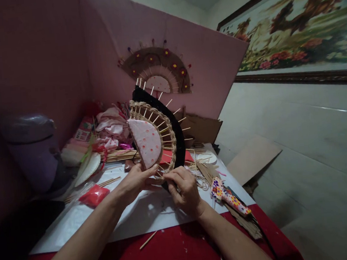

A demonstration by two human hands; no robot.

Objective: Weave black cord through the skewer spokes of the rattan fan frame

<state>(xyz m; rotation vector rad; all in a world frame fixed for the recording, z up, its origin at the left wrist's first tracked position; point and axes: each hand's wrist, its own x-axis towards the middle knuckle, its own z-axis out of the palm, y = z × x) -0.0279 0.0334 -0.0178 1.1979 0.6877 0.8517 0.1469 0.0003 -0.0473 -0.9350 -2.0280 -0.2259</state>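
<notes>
A handmade fan (167, 137) is held upright and tilted over the table. Its half-round centre (146, 143) is covered in pale pink cloth with red dots. Thin sticks fan out from it through a braided cord band (172, 135) and a black strip (179, 141), their tips poking past the edge. My left hand (138, 179) grips the bottom of the pink centre, thumb on its front. At the fan's lower end, my right hand (184, 186) has its fingers pinched at the end of the cord band; what exactly lies between the fingertips is hidden.
On the back panel hangs a finished-looking brown fan (155, 70) with flowers. Behind my hands lie pink cloth (113, 124), bundled sticks (118, 155) and cardboard (202, 127). A red packet (94, 195) is at left, a flower-patterned glue gun (230, 197) at right. One loose stick (148, 240) lies in front.
</notes>
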